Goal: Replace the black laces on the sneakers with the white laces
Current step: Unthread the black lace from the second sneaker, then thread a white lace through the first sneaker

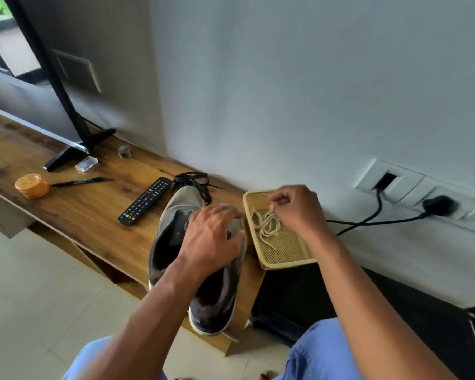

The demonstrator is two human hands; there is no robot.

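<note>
Two grey sneakers (173, 223) with dark linings stand side by side on the wooden shelf (93, 209), toes toward the wall. A loose heap of black laces (194, 182) lies beyond their toes. My left hand (211, 237) rests spread over the right-hand sneaker's upper, fingers fairly straight. White laces (266, 226) lie tangled in a yellow mesh tray (285, 250) at the shelf's right end. My right hand (294, 209) is above the tray with curled fingers that pinch a strand of the white laces.
A black remote (146, 201) lies left of the sneakers, then a pen (80, 182), an orange tin (32, 185), a small clear box (86, 163) and a TV stand foot (74, 152). Wall sockets with black cables (379, 215) are on the right. A black case (368, 305) stands below.
</note>
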